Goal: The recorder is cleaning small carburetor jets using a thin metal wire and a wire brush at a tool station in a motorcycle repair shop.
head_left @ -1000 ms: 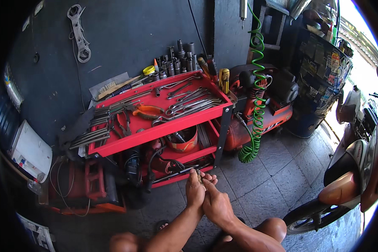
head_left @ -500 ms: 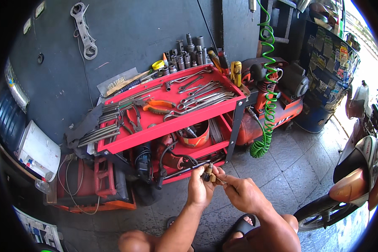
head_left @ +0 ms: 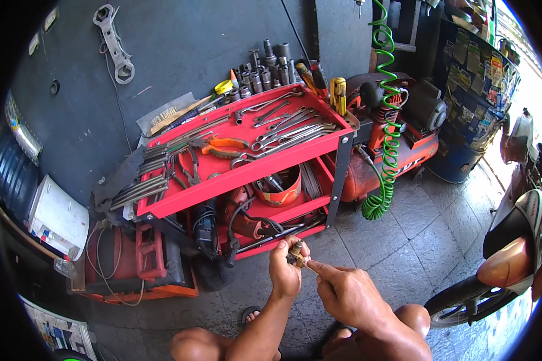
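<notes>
Low in front of the red tool cart, my left hand [head_left: 285, 274] is closed around a small brass-coloured metal fitting [head_left: 297, 247] with a dark part on its side. The fitting points upward between thumb and fingers. From the right, my right hand [head_left: 350, 293] pinches a thin, light-coloured slender piece [head_left: 311, 268], its index finger stretched along it. The far end of that piece meets the lower side of the fitting. My fingers hide most of it, so its kind is unclear.
The red tool cart [head_left: 235, 186] carries wrenches [head_left: 292, 133], orange-handled pliers [head_left: 226, 144] and sockets [head_left: 265, 75]. On its lower shelf sit a round container [head_left: 286, 191] and power tools. A red compressor [head_left: 367, 174] with a green coiled hose [head_left: 391, 132] stands right, near a motorcycle wheel [head_left: 464, 307].
My right hand has shifted slightly down and right, with more of the thin piece showing. The fitting has dropped a little and turned in my left hand. The view has shifted slightly.
</notes>
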`<state>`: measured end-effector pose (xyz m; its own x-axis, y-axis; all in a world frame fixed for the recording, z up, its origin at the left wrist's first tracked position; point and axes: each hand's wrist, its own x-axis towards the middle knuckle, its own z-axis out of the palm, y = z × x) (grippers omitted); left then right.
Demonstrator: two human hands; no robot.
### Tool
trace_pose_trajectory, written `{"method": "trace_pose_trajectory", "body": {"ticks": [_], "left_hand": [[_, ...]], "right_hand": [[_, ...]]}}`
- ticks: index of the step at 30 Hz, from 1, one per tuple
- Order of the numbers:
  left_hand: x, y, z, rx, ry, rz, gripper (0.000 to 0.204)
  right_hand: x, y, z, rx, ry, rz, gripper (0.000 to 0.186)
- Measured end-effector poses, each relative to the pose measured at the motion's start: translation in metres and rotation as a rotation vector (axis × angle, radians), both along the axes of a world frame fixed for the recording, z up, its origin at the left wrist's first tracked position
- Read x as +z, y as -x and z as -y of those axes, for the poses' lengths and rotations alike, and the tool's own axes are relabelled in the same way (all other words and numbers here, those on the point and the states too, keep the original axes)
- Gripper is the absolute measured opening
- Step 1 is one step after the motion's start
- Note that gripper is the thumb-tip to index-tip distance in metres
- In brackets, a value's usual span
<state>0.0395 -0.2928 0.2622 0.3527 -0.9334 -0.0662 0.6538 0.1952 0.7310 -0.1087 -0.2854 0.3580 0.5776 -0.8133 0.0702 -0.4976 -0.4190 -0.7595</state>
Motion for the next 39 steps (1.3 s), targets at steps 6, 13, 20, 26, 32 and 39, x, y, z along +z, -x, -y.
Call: {"method": "trace_pose_trajectory", "body": {"ticks": [6,13,20,26,32,39], "left_hand": [[0.003,0.002,-0.003,0.012,-0.013,0.089,0.036],[-0.002,0.008,-0.01,0.094,-0.028,-0.007,0.031],[0.01,0.02,-0.014,0.141,-0.137,-0.163,0.029],[-0.009,-0.009,-0.017,0.089,-0.044,-0.213,0.031],[0.014,-0.006,-0.032,-0.308,-0.178,0.363,0.037],[0.033,-0.022,-0.05,-0.17,-0.206,0.575,0.032]], "right_hand": [[0.001,-0.003,-0.003,-0.016,-0.004,-0.002,0.033],[-0.006,-0.014,-0.009,-0.051,-0.039,0.015,0.018],[-0.013,-0.023,-0.018,-0.105,-0.019,-0.039,0.016],[0.005,-0.005,-0.008,0.005,-0.035,-0.178,0.019],[-0.015,-0.002,0.018,-0.089,-0.345,0.313,0.035],[-0.065,-0.02,0.005,-0.194,-0.914,1.02,0.017]]}}
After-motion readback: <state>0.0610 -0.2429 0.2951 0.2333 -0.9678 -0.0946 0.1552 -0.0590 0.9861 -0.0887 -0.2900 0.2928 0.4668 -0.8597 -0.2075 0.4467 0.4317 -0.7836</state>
